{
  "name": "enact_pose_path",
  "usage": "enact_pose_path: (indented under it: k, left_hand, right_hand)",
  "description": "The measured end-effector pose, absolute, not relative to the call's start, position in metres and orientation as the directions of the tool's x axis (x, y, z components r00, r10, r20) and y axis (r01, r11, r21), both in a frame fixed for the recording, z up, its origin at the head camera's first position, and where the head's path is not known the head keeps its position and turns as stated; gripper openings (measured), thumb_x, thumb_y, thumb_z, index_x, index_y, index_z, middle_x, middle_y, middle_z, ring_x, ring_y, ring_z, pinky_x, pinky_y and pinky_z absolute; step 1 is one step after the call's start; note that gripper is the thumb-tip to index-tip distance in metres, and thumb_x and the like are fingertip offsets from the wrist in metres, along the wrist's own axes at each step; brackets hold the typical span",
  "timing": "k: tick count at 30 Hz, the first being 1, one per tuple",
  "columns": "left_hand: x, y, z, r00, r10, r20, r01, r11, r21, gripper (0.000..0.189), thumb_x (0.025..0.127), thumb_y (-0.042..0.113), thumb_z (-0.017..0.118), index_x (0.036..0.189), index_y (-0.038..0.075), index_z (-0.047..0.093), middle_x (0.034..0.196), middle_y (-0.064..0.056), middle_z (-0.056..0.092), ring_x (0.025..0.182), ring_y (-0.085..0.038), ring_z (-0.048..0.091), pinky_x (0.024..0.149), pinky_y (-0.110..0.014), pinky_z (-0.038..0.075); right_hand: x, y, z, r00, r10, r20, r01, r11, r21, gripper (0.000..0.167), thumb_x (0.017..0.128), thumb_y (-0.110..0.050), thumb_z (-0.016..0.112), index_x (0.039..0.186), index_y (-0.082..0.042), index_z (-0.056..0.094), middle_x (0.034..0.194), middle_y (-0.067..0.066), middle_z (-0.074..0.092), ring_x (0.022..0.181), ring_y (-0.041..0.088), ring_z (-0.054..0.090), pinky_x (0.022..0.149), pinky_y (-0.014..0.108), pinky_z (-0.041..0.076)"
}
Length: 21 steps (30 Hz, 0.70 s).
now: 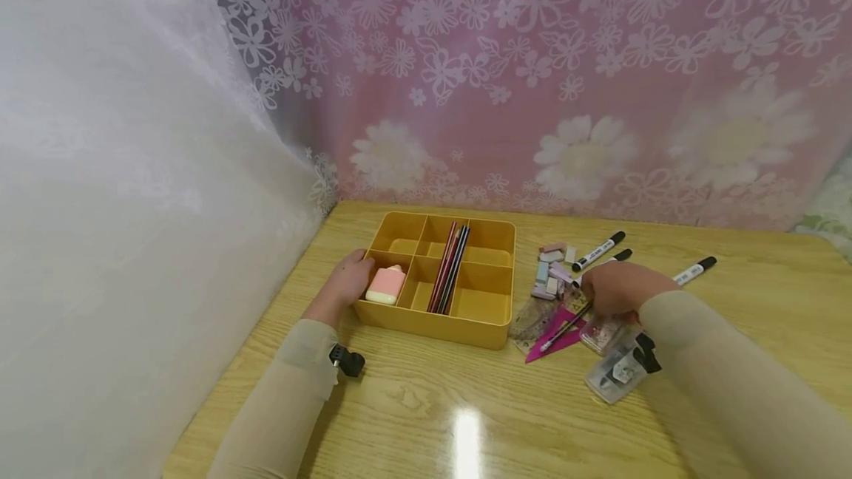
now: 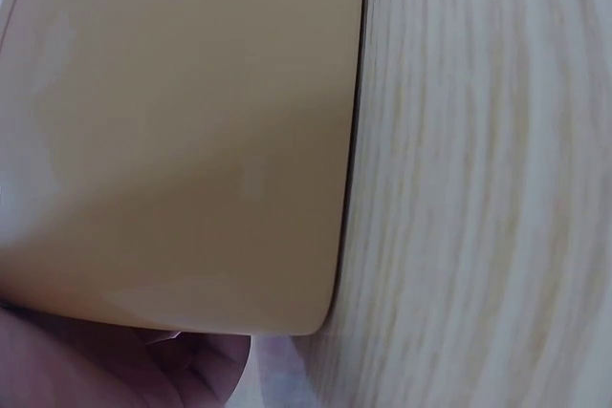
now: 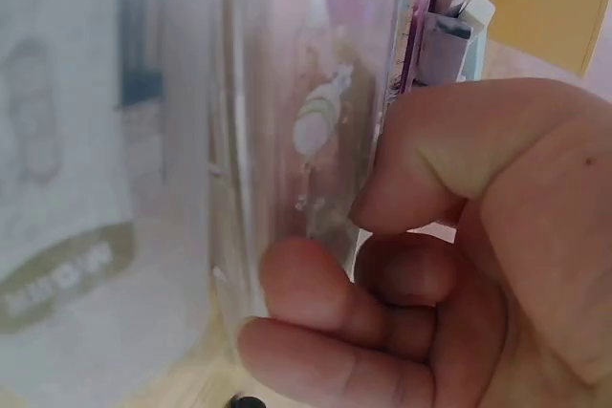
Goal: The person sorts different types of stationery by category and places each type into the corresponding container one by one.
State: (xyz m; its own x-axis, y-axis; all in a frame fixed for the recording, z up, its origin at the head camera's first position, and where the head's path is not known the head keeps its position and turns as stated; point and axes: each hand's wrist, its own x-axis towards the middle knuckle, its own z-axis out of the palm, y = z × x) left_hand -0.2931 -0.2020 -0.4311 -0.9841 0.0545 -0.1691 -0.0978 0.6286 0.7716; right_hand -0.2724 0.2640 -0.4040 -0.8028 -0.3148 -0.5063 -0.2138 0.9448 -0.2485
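Note:
My left hand (image 1: 351, 277) holds the left wall of a yellow divided organizer (image 1: 433, 322), fingers curled against its side in the left wrist view. A pink and cream container (image 1: 386, 285) lies in its front left compartment, and several pencils (image 1: 447, 272) lean across the middle ones. Over a stationery pile my right hand (image 1: 622, 288) reaches down, fingers bent. Just below it are a dark pencil (image 1: 566, 327) and a clear case with pink contents (image 3: 320, 121). Thumb and fingertips are right at that case's edge; I cannot tell whether they grip anything.
Right of the organizer lie small erasers (image 1: 547, 273), a magenta set square (image 1: 552, 340) and black-capped markers (image 1: 599, 251). Another marker (image 1: 695, 270) lies farther right. A clear box (image 1: 607, 379) sits in front of the pile. A floral curtain (image 1: 466, 94) hangs behind the table.

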Motion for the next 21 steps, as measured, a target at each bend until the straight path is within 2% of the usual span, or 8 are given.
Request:
enact_pose_path:
  k: [3,7,13,18,21]
  left_hand:
    - [-0.293,-0.202,-0.431,-0.985,0.056,-0.163,-0.092,0.628,0.772,0.053,0.11,0.033,0.029,0.154,0.005,0.039,0.154,-0.018,0.042,0.143,-0.038,0.037,0.116,-0.056,0.028]
    - [-0.294,-0.202,-0.431,-0.985,0.06,-0.161,-0.087,0.632,0.77,0.053,0.11,0.033,0.029,0.153,0.005,0.04,0.154,-0.018,0.043,0.142,-0.038,0.038,0.116,-0.056,0.029]
    - [-0.293,-0.202,-0.43,-0.985,0.056,-0.161,-0.091,0.627,0.774,0.053,0.11,0.033,0.029,0.154,0.006,0.039,0.155,-0.018,0.042,0.143,-0.038,0.036,0.117,-0.056,0.027]
    - [-0.292,-0.201,-0.43,-0.984,0.056,-0.171,-0.098,0.629,0.771,0.052,0.11,0.033,0.029,0.154,0.006,0.039,0.155,-0.018,0.041,0.144,-0.038,0.035,0.117,-0.056,0.027]
    - [-0.292,-0.201,-0.43,-0.984,0.058,-0.171,-0.099,0.618,0.78,0.052,0.11,0.032,0.029,0.154,0.007,0.039,0.155,-0.017,0.042,0.144,-0.038,0.035,0.117,-0.056,0.027]
  right_hand:
    - [-0.272,0.264,-0.404,-0.817,-0.346,-0.461,-0.248,0.933,-0.262,0.008,0.094,-0.01,0.068,0.094,-0.012,0.061,0.083,0.006,0.057,0.058,0.018,0.052,0.051,0.032,0.043]
    - [-0.269,0.26,-0.404,-0.831,-0.406,-0.379,-0.336,0.911,-0.239,0.011,0.092,-0.003,0.058,0.089,-0.014,0.058,0.078,0.002,0.056,0.064,0.018,0.049,0.057,0.034,0.041]
    - [-0.263,0.251,-0.404,-0.844,-0.454,-0.285,-0.41,0.889,-0.202,0.014,0.094,-0.004,0.058,0.088,-0.017,0.06,0.076,-0.003,0.055,0.065,0.016,0.049,0.059,0.034,0.042]
    - [-0.26,0.251,-0.404,-0.847,-0.438,-0.301,-0.39,0.897,-0.208,0.012,0.093,-0.002,0.059,0.095,-0.013,0.064,0.083,-0.003,0.06,0.071,0.016,0.055,0.064,0.039,0.05]
    - [-0.26,0.253,-0.405,-0.862,-0.386,-0.327,-0.334,0.92,-0.204,0.008,0.096,-0.006,0.056,0.098,-0.01,0.063,0.086,-0.001,0.061,0.073,0.018,0.056,0.065,0.041,0.049]
